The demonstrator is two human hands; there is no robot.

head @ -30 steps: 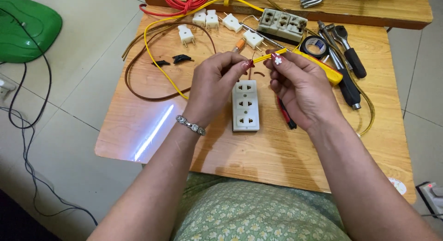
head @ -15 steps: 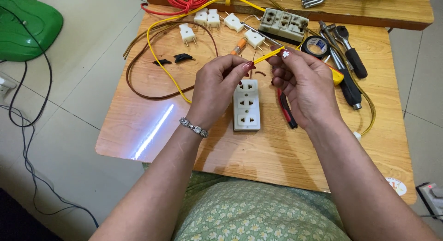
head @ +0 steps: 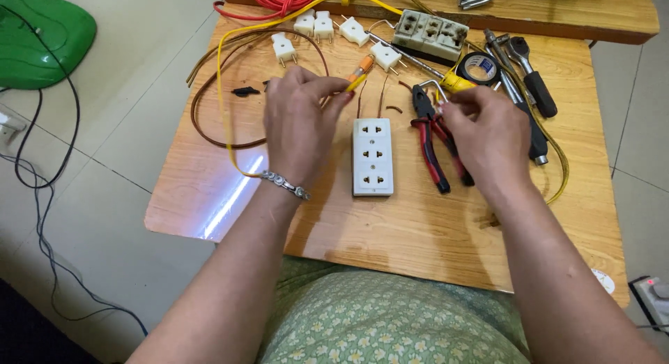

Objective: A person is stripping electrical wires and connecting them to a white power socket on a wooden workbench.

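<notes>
Two hands apart, left hand [head: 300, 124] pinching orange screwdriver [head: 360, 67], right hand [head: 484, 130] gripping pliers [head: 428, 137]

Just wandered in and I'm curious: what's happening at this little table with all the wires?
A person sits at a small wooden table doing electrical work. The left hand pinches a small orange-handled tool beside a yellow wire. The right hand rests over the red-handled pliers. A white three-outlet socket strip lies between the hands, with white plugs and wrenches behind.
</notes>
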